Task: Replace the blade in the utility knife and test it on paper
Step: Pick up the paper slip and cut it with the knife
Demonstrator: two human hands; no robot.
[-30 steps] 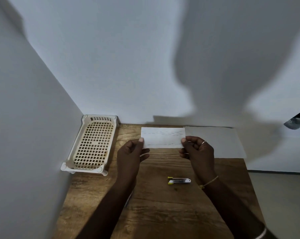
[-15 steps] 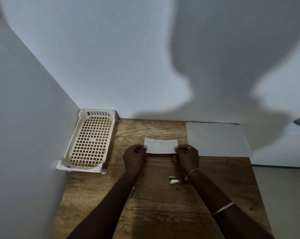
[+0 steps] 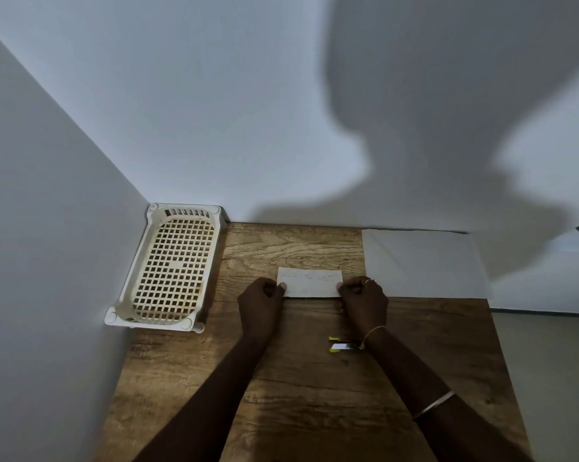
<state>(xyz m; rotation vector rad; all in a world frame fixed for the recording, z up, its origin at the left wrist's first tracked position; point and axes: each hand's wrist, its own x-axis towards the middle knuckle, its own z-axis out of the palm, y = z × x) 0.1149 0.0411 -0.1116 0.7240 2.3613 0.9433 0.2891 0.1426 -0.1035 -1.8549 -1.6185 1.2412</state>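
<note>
A small white piece of paper (image 3: 309, 282) with faint writing lies low over the wooden table (image 3: 314, 395), near its middle. My left hand (image 3: 261, 298) pinches its left edge and my right hand (image 3: 364, 300) pinches its right edge, fingers curled. The utility knife (image 3: 343, 345), silver with yellow ends, lies on the table just behind my right wrist, which hides its right end. No hand touches the knife.
A cream plastic basket (image 3: 171, 268) with a grid bottom stands in the back left corner against the walls. A large white sheet (image 3: 424, 263) lies at the table's back right. The table's right edge drops to the floor.
Both hands have moved away from me and lowered the small paper from mid-air down to the table surface. The knife has not moved.
</note>
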